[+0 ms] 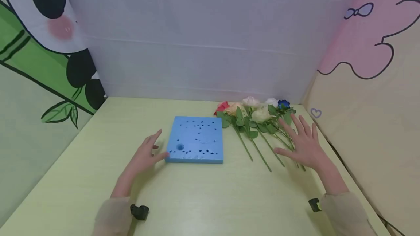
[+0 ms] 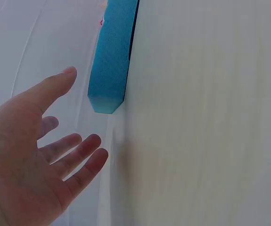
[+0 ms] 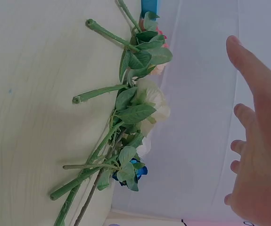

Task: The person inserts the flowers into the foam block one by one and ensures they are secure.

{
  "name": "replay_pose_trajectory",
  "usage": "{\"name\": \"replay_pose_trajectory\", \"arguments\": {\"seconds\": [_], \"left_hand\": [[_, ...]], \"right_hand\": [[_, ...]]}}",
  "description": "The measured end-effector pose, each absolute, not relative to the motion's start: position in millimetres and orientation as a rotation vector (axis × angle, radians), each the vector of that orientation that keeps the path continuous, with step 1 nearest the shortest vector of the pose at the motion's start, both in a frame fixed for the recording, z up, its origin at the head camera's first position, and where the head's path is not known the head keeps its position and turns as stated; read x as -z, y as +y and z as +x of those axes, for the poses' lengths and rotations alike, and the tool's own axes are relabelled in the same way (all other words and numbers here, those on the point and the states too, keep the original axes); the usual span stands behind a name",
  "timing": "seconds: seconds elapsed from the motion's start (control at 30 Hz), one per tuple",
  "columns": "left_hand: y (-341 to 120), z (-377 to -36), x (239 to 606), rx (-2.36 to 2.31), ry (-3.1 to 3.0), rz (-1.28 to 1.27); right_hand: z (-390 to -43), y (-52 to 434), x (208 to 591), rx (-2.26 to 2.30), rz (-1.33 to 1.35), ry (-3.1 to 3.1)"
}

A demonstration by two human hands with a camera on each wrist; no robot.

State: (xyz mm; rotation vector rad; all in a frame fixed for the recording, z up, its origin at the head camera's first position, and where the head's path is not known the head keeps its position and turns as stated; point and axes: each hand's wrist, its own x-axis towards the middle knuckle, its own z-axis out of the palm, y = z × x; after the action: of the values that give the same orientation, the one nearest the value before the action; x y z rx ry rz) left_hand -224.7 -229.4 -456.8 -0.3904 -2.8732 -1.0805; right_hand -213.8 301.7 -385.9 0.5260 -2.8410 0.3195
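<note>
Left hand: the left hand point(image 1: 146, 154) hovers just left of the blue foam block point(image 1: 195, 139), fingers straight and spread, holding nothing; in the left wrist view point(image 2: 27, 150) the palm faces the block's near corner point(image 2: 108, 66), and the head view puts the thumb tip right at the block's near left corner, though I cannot tell whether it touches
Right hand: the right hand point(image 1: 303, 143) is spread wide, palm down, over the rightmost stems of the flowers point(image 1: 259, 119), gripping none; the right wrist view point(image 3: 258, 141) shows it raised off the stems, fingers straight
Foam block: a flat square slab lying on the surface point(image 1: 203, 196), near the middle, with many small dark holes pricked in its top (one larger dark blot near its near left part)
Flowers: a row of artificial stems lying just right of the block, heads toward the far wall, cut ends toward the near side; the heads are red point(image 1: 222, 106), peach, pink, cream point(image 1: 260, 115), white and blue point(image 1: 283, 103), with green leaves point(image 3: 135, 113) bunched below them
Surface: pale yellow-green, carrying the block and the flowers side by side
Surroundings: a white sheet point(image 1: 203, 39) at the far side, a panda and bamboo picture point(image 1: 42, 39) on the left, a pink cartoon figure point(image 1: 377, 24) on the right
Sleeves: beige cuffs at both wrists, each with a small black clip point(image 1: 139, 211)
</note>
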Motion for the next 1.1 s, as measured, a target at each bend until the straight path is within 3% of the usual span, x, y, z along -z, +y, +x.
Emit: {"name": "replay_pose_trajectory", "arguments": {"seconds": [0.57,1.1], "left_hand": [[-209.0,-216.4,466.4,1.335,-2.919,-0.116],[-199.5,-217.0,463.7,1.444,-2.967,-0.052]], "right_hand": [[-247.2,310.5,390.3,-0.507,0.462,-2.856],[-288.3,352.2,411.6,-0.665,0.397,-2.842]]}}
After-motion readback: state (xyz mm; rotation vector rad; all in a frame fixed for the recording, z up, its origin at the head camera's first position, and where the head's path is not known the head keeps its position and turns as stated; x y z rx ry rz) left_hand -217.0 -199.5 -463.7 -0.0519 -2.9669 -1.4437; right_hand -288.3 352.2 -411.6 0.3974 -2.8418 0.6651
